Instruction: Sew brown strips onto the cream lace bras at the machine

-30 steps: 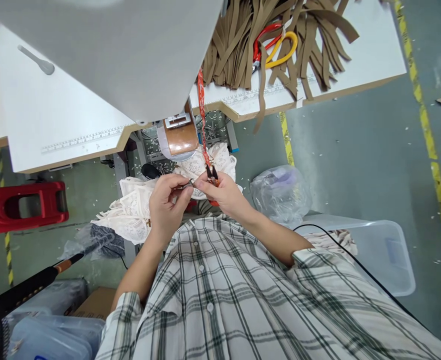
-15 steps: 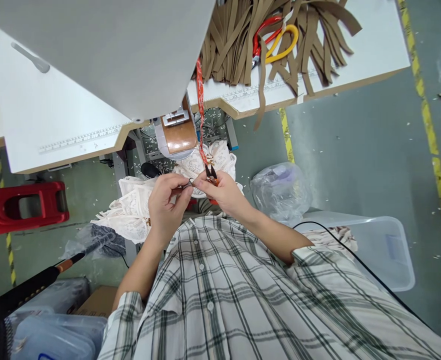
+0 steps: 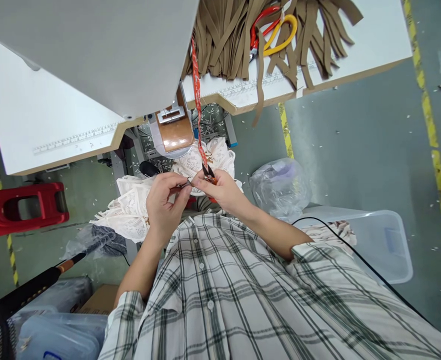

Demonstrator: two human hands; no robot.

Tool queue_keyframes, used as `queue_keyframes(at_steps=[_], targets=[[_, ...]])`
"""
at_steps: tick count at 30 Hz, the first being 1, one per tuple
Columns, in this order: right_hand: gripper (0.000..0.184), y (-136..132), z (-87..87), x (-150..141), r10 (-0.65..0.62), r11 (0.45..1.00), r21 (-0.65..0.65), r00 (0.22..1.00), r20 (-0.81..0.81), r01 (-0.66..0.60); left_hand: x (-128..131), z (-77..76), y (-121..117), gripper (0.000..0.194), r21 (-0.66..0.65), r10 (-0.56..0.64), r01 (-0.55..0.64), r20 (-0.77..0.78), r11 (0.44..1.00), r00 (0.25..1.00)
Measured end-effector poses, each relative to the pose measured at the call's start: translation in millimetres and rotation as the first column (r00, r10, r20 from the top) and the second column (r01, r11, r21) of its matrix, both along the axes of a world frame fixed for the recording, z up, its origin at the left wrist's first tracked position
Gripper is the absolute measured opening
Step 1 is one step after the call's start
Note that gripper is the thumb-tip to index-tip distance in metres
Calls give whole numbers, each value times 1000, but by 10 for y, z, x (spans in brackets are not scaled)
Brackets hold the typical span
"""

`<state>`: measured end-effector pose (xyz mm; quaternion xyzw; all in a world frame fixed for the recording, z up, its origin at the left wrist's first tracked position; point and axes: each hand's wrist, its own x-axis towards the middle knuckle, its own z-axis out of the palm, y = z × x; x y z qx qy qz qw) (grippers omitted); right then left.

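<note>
In front of my shirt, my left hand [image 3: 163,201] is closed in a pinch on a small dark piece [image 3: 185,184], too small to name. My right hand [image 3: 228,194] is wrapped round thread snips [image 3: 209,173] with dark blades and an orange handle; the blades point up and away from me. Its thumb and forefinger reach toward the small piece, close to my left fingertips. A twisted red cord [image 3: 197,92] runs from the snips up to the machine. White lace pieces [image 3: 130,207] lie below and beyond my hands.
A large machine head [image 3: 104,45] overhangs the white worktable [image 3: 74,120]. Brown strips [image 3: 224,45] and yellow-and-red-handled scissors [image 3: 280,37] lie at the table's right. A red stool [image 3: 51,200] stands left. A plastic bag [image 3: 280,187] and a clear bin [image 3: 385,245] are at right.
The camera view has shifted slightly, so the machine and table sit a little further left. Both hands keep nearly the same pose and grip.
</note>
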<state>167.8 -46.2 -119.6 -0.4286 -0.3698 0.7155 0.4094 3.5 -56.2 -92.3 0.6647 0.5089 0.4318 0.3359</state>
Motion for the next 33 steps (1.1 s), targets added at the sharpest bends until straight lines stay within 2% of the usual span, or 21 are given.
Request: queue_keyframes(at_steps=[7,16,22,33], targets=[[35,14,48,19,30,999,12,999,-25,-29,-3,-14,10,17,-9,-4,5,40,1000,999],[33,20,-12,16,83,997,2,990,-112,-83,-36,-29,18,16,-125,17,-1,132,992,991],[30,23,-10,13,102,995,29,988,-113,-100,-44,-11,19,18,-120,7,8,128,993,992],[33,17,-21,13,66,998,3,992,-108,-67,-36,-16,18,16,-111,-3,19,140,994,990]])
